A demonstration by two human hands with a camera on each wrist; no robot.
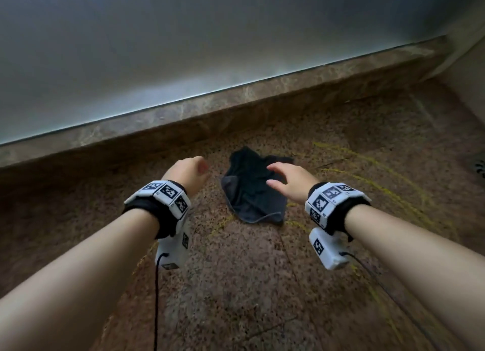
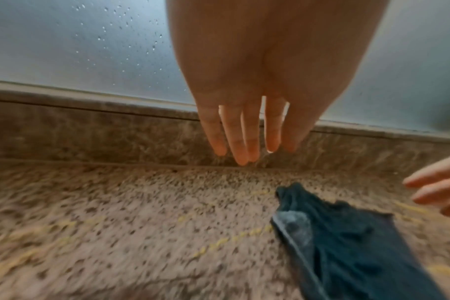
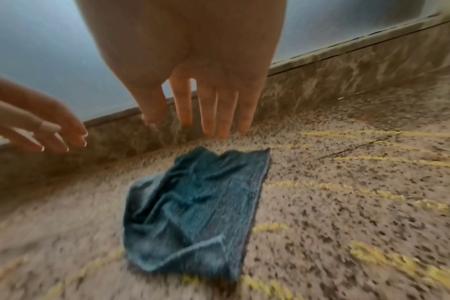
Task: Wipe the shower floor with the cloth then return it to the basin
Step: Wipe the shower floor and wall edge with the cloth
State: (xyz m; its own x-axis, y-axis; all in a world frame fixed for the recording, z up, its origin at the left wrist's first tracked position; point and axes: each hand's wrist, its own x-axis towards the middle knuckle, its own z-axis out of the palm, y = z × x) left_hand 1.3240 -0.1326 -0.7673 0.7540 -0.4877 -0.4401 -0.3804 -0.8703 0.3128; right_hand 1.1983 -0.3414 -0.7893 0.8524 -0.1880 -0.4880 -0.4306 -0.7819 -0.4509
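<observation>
A dark blue cloth (image 1: 256, 190) lies crumpled on the speckled brown shower floor (image 1: 236, 272), and shows in the left wrist view (image 2: 347, 243) and the right wrist view (image 3: 193, 213) too. My right hand (image 1: 286, 178) hovers over the cloth's right side with fingers spread and straight, holding nothing. My left hand (image 1: 193, 172) hangs just left of the cloth, its fingers extended (image 2: 244, 142), also holding nothing. Neither hand touches the cloth. No basin is in view.
A low marbled stone kerb (image 1: 236, 101) runs across the far side, with a frosted glass panel (image 1: 183, 35) carrying water drops above it. Yellow streaks (image 1: 380, 182) mark the floor to the right. A floor drain (image 1: 480, 167) sits at the right edge.
</observation>
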